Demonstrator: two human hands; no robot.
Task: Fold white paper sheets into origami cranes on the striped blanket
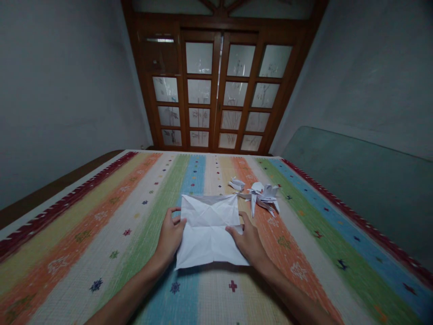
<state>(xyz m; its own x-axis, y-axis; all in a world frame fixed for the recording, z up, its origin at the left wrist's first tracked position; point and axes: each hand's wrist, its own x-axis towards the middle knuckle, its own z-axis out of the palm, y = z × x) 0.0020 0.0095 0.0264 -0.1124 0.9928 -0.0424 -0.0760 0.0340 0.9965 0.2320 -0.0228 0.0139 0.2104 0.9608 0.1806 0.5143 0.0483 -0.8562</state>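
Note:
Between my hands is a white sheet of paper (210, 246), roughly square, marked with crossing and diagonal creases. It is bent along a level crease across its middle, and its far half tilts up. My left hand (172, 232) grips the left edge, thumb on top and fingers behind. At the right edge my right hand (248, 237) pinches the paper, its thumb over a small lifted flap near the middle crease. Some fingertips are hidden behind the sheet. Just beyond my right hand lies a folded white paper figure (265, 197) with several pointed parts.
A smaller folded paper piece (237, 183) lies left of the figure. All rest on a striped, multicoloured tablecloth (145, 225). A greenish bench back (358, 180) stands along the right side. Wooden doors with glass panes (219, 90) close off the far end, between pale walls.

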